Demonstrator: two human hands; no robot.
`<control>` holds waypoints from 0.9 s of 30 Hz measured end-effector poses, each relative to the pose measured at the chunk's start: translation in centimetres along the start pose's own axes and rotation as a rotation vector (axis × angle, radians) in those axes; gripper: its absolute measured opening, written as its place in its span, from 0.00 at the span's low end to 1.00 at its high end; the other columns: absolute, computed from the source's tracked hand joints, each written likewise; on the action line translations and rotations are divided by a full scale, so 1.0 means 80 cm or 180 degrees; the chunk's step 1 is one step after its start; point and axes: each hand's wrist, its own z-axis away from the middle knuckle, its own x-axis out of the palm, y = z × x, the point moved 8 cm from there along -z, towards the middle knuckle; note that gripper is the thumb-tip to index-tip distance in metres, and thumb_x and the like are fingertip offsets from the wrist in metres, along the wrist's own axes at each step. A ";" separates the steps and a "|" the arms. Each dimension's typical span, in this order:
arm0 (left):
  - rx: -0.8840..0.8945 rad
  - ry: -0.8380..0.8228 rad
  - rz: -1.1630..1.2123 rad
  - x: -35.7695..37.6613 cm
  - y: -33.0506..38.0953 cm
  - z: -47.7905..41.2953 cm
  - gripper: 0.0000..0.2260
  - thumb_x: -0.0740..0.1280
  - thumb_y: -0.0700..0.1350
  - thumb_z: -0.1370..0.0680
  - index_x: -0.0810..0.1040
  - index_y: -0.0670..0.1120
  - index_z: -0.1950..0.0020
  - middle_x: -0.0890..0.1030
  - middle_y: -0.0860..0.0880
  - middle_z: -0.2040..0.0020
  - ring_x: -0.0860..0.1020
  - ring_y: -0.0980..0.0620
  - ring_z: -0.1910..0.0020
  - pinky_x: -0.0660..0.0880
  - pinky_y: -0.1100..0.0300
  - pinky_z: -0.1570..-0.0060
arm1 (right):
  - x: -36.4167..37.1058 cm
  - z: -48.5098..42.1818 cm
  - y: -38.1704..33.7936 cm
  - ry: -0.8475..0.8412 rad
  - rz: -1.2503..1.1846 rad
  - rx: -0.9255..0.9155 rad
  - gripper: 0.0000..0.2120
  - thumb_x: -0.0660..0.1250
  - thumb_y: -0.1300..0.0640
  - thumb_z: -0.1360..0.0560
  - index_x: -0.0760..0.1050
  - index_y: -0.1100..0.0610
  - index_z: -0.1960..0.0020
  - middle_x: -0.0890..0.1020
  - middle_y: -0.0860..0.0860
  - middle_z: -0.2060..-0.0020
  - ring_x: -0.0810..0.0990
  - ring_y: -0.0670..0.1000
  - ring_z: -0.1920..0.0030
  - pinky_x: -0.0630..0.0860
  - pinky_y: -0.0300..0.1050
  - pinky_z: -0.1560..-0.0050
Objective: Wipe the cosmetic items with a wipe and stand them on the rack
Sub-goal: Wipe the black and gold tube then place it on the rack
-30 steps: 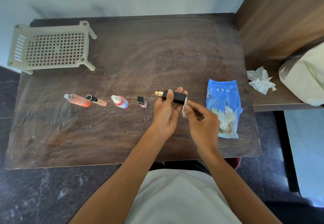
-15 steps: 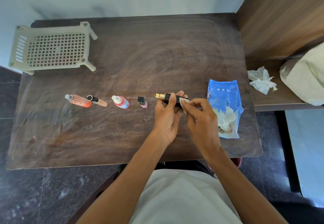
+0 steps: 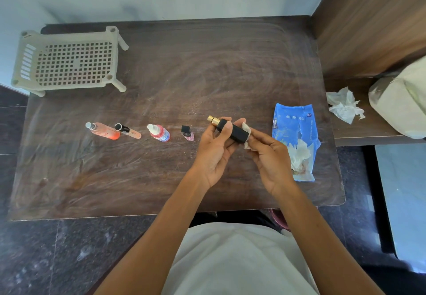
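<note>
Fingers [image 3: 227,126] pinch black bottle [image 3: 235,131] and wipe [image 3: 246,127]; blue pack [image 3: 291,128] holds wipes [image 3: 300,154].

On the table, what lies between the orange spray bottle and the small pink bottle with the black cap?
In the head view, two items are there: a black-capped peach tube and a white-capped red and blue bottle.
</note>
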 end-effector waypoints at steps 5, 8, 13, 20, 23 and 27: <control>0.0166 -0.0049 -0.0063 0.007 0.003 0.001 0.05 0.59 0.40 0.16 0.71 0.43 0.41 0.81 0.40 0.36 0.79 0.45 0.35 0.78 0.52 0.38 | 0.004 0.014 0.014 -0.0088 -0.0523 0.0352 0.11 0.65 0.68 0.22 0.83 0.58 0.46 0.87 0.51 0.54 0.85 0.44 0.54 0.81 0.36 0.54; 0.0237 -0.0086 0.0001 0.009 0.003 0.002 0.06 0.59 0.40 0.16 0.71 0.42 0.40 0.80 0.38 0.36 0.79 0.44 0.35 0.80 0.53 0.40 | 0.006 0.017 0.016 -0.0177 -0.0914 0.0645 0.10 0.64 0.69 0.21 0.82 0.62 0.46 0.87 0.53 0.55 0.85 0.44 0.56 0.81 0.36 0.56; 0.0254 -0.0208 0.0083 0.017 0.007 0.002 0.11 0.59 0.42 0.15 0.66 0.43 0.34 0.81 0.38 0.37 0.82 0.43 0.40 0.80 0.51 0.41 | -0.001 0.023 0.016 -0.0201 -0.1518 0.1022 0.07 0.64 0.68 0.21 0.80 0.67 0.46 0.85 0.58 0.54 0.83 0.49 0.54 0.82 0.37 0.59; 0.0417 -0.0265 -0.0779 0.009 0.009 0.000 0.14 0.63 0.43 0.17 0.70 0.38 0.33 0.85 0.45 0.43 0.83 0.47 0.54 0.79 0.48 0.42 | -0.034 0.026 -0.042 0.0329 0.0314 -0.0694 0.08 0.68 0.61 0.21 0.82 0.50 0.48 0.87 0.45 0.54 0.84 0.46 0.49 0.79 0.38 0.47; 0.0499 -0.0365 -0.1173 0.009 0.004 0.005 0.12 0.62 0.43 0.17 0.75 0.43 0.34 0.85 0.48 0.49 0.78 0.51 0.59 0.78 0.51 0.47 | -0.017 0.037 -0.072 0.0435 0.1452 -0.1697 0.09 0.68 0.57 0.20 0.82 0.48 0.43 0.85 0.41 0.51 0.82 0.41 0.47 0.77 0.34 0.47; 0.0587 -0.0589 -0.1508 0.013 0.001 0.012 0.15 0.60 0.44 0.16 0.75 0.44 0.30 0.83 0.49 0.53 0.74 0.53 0.62 0.74 0.60 0.57 | 0.006 0.041 -0.091 0.0417 0.2037 -0.2441 0.11 0.67 0.58 0.20 0.81 0.51 0.39 0.84 0.43 0.49 0.79 0.40 0.47 0.73 0.30 0.49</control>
